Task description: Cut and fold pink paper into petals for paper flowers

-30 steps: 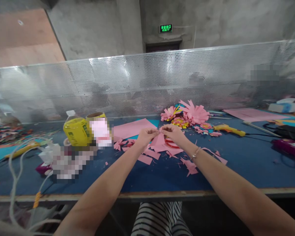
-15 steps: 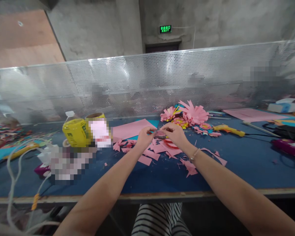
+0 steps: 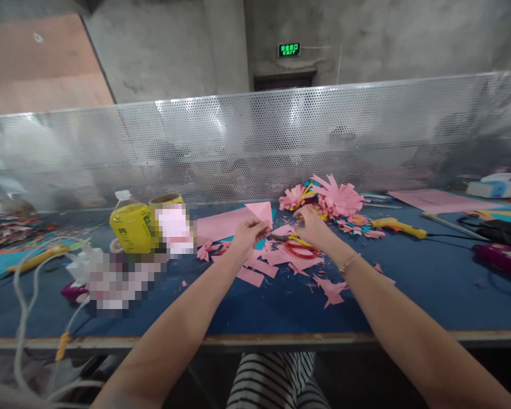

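Note:
A folded pink paper triangle [image 3: 262, 212] stands up from my left hand [image 3: 247, 234], pinched at its lower edge between thumb and fingers. To the right, apart from the paper, my right hand [image 3: 314, 227] hangs over the table with curved fingers apart and nothing visible in them. Just below it lie scissors with red handles [image 3: 301, 250], on top of pink paper pieces [image 3: 276, 255]. A star-shaped pink scrap [image 3: 333, 289] lies nearer to me.
Pink paper flowers [image 3: 338, 199] are heaped behind my right hand. A yellow glue gun [image 3: 398, 226] lies at right. On the left stand a yellow-labelled bottle [image 3: 131, 230] and a roll of tape [image 3: 167, 200]. A perforated metal screen [image 3: 221, 147] runs along the back.
My hands have come apart. The left keeps the pink paper, now showing as a triangle, while the right has let go and shifted right, above the scissors.

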`<state>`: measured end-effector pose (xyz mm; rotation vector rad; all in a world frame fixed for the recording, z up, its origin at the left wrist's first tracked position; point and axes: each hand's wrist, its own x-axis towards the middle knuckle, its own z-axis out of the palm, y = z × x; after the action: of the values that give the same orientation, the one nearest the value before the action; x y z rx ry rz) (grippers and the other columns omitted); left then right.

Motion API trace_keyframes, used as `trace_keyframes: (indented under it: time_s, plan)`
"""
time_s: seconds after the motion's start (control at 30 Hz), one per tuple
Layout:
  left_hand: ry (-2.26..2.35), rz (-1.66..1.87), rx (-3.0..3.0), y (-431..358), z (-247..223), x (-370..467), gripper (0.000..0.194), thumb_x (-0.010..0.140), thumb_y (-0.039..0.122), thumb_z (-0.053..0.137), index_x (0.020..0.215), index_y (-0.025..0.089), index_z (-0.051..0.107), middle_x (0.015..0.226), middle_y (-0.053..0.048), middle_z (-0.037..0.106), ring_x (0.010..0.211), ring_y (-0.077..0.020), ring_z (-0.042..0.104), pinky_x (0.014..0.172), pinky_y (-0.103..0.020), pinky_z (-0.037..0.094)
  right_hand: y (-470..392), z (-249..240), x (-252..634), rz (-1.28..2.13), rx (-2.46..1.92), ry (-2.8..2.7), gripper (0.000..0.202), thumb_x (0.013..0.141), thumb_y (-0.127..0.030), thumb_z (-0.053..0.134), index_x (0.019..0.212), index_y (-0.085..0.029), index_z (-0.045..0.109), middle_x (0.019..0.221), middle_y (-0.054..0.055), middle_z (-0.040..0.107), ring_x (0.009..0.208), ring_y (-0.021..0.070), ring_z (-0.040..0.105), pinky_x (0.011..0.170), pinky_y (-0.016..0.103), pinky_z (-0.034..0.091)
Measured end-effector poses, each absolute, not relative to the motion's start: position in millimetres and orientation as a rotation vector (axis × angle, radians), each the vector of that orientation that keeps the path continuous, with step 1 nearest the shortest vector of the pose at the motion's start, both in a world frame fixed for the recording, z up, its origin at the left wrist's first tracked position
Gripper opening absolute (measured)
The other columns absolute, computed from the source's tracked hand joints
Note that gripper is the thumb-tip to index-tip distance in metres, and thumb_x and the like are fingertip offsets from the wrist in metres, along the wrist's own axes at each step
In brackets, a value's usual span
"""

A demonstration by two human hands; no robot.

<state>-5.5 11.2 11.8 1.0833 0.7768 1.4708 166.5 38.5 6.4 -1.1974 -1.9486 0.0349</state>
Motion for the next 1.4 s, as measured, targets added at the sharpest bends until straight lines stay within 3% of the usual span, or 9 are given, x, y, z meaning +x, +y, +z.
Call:
trace_keyframes:
  time_s: [0.1,0.3,0.43,0.63,0.8,0.93,1.07,1.17,1.4]
  plan:
    - [0.758,1.523,1.052,13,12,-6,0.021,0.048,0.02,0.071,0.054,0.011,0.053,0.053,0.0,0.058,0.052,-0.0072,0.055,0.059,-0.021,0.046,43,-1,179,0.07,-1.532,-2.371,0.03,0.067,-0.04,0.051,0.08,-0.014,0.058,0.078,0.012,0.06,0.073,0.0209,0.056,0.065,0.03,0.041]
    - [0.747,1.592,1.049,13,12,-6,0.02,0.046,0.016,0.07,0.056,0.011,0.053,0.055,0.0,0.058,0.057,-0.0081,0.056,0.064,-0.023,0.046,46,-9,175,0.079,-1.757,-2.526,0.049,0.069,-0.053,0.041,0.087,-0.011,0.06,0.085,0.017,0.063,0.07,0.0214,0.058,0.059,0.028,0.04]
    - [0.746,1.626,1.037,15,12,-7,0.018,0.049,0.015,0.068,0.057,0.012,0.052,0.055,0.001,0.057,0.056,-0.0077,0.055,0.064,-0.024,0.045,48,-12,174,0.023,-1.822,-2.477,0.044,0.067,-0.05,0.044,0.078,-0.012,0.062,0.083,0.018,0.063,0.07,0.0232,0.059,0.057,0.029,0.04]
    - [0.799,1.736,1.055,19,12,-12,0.016,0.051,0.017,0.066,0.057,0.012,0.051,0.055,0.002,0.054,0.056,-0.0067,0.054,0.065,-0.023,0.044,54,-16,174,0.236,-1.537,-2.161,0.022,0.063,-0.034,0.055,0.049,-0.018,0.053,0.049,0.007,0.057,0.051,0.0171,0.054,0.05,0.026,0.036]
    - [0.834,1.83,1.059,20,13,-15,0.016,0.052,0.019,0.065,0.057,0.013,0.051,0.056,0.002,0.055,0.056,-0.007,0.054,0.064,-0.023,0.044,46,-10,162,0.486,-1.345,-2.044,0.031,0.071,-0.044,0.048,0.056,-0.018,0.052,0.055,0.004,0.058,0.052,0.0152,0.054,0.049,0.025,0.039]
    - [0.888,1.811,1.121,19,13,-13,0.014,0.052,0.018,0.064,0.055,0.013,0.051,0.053,0.002,0.054,0.054,-0.0072,0.053,0.06,-0.023,0.044,32,-5,146,1.054,-1.079,-1.678,0.033,0.064,-0.049,0.055,0.061,-0.017,0.049,0.055,0.001,0.056,0.055,0.0137,0.056,0.052,0.025,0.045]
    - [0.905,1.77,1.14,18,13,-11,0.016,0.052,0.019,0.064,0.054,0.013,0.049,0.049,0.003,0.052,0.053,-0.0076,0.053,0.059,-0.022,0.044,25,-2,136,1.261,-0.931,-1.417,0.035,0.055,-0.045,0.065,0.062,-0.016,0.047,0.055,-0.001,0.053,0.054,0.0122,0.055,0.057,0.027,0.047]
    - [0.942,1.723,1.198,18,12,-9,0.018,0.05,0.019,0.065,0.056,0.014,0.049,0.049,0.003,0.054,0.051,-0.0081,0.054,0.057,-0.022,0.045,26,-2,135,1.222,-0.822,-1.427,0.037,0.051,-0.042,0.067,0.063,-0.017,0.043,0.054,-0.003,0.049,0.052,0.0115,0.053,0.058,0.03,0.046]
    - [0.98,1.377,1.552,14,5,-2,0.017,0.049,0.014,0.064,0.052,0.013,0.047,0.046,0.002,0.054,0.045,-0.0085,0.051,0.047,-0.021,0.041,24,7,136,0.774,-0.702,-1.6,0.034,0.056,-0.033,0.062,0.057,-0.02,0.031,0.056,-0.006,0.039,0.053,0.0087,0.042,0.054,0.025,0.038]
